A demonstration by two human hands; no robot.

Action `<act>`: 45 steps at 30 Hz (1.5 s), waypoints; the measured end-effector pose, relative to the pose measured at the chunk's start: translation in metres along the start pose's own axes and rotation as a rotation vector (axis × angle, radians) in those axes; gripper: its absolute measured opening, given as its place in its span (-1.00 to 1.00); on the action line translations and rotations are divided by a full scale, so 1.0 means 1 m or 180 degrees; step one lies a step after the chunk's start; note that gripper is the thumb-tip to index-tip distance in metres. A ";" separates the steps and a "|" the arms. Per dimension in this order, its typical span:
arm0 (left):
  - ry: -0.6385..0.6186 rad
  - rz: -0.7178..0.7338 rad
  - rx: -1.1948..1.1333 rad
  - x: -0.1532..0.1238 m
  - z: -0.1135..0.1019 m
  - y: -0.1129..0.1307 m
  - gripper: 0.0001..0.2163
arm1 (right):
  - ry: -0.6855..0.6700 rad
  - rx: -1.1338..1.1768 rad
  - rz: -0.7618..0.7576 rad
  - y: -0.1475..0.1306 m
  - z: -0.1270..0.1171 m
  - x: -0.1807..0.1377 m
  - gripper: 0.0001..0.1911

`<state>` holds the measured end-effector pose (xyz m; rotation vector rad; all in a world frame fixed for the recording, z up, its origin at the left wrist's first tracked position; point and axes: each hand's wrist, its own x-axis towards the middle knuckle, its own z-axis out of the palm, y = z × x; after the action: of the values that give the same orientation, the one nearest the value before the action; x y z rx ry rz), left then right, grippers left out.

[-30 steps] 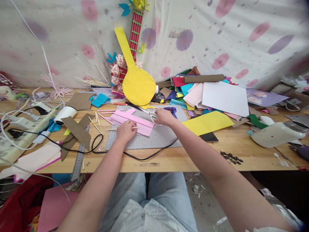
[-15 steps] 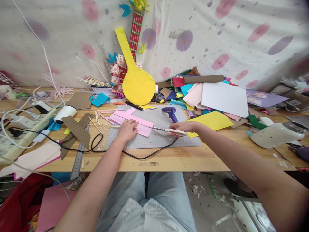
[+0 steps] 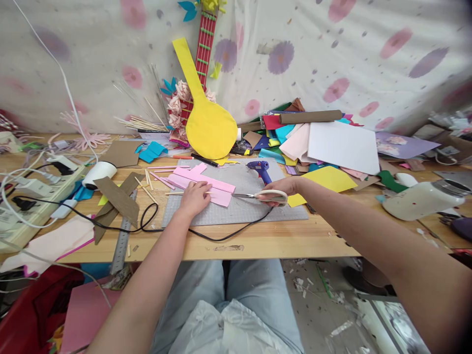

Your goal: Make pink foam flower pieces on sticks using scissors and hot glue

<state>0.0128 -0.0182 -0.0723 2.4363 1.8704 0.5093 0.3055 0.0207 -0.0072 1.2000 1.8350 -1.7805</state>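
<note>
Blue glue gun [image 3: 261, 172] near scissors [image 3: 254, 196], black cord [image 3: 221, 239]

Cannot see the parts of the pink paper [image 3: 221, 197] and thin stick [image 3: 174, 193] beneath the left hand [image 3: 196, 197]. Cannot fully make out the grip of the right hand [image 3: 280, 186] on the scissors [image 3: 245, 195]. Can see only part of the yellow sheet [image 3: 332, 178], crossed by the right forearm [image 3: 350, 226]. Cannot follow the red stringed neck [image 3: 204, 46] past the top edge. Cannot read the tiny marks on the ruler [image 3: 122, 244].

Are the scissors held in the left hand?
No, the right hand holds the scissors, while the left hand rests on the pink paper.
</note>
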 end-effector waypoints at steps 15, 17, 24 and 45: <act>-0.0438 0.0336 0.0452 0.002 -0.012 0.002 -0.62 | -0.0037 0.0115 -0.0220 0.008 0.004 -0.003 -0.53; -0.0330 0.0332 0.0408 0.003 -0.008 0.000 -0.62 | -0.0022 0.0191 -0.0256 0.009 0.006 -0.008 -0.53; -0.0419 0.0153 -0.0075 0.009 -0.003 -0.015 -0.65 | -0.0074 -0.0056 -0.0007 -0.005 0.006 -0.025 -0.46; -0.1174 0.0386 -0.0110 0.010 -0.024 -0.016 -0.65 | -0.0449 0.0226 0.0001 -0.025 -0.003 0.016 -0.34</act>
<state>-0.0065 -0.0090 -0.0507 2.4254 1.5620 0.0823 0.2785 0.0322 -0.0021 1.0692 1.7060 -1.8932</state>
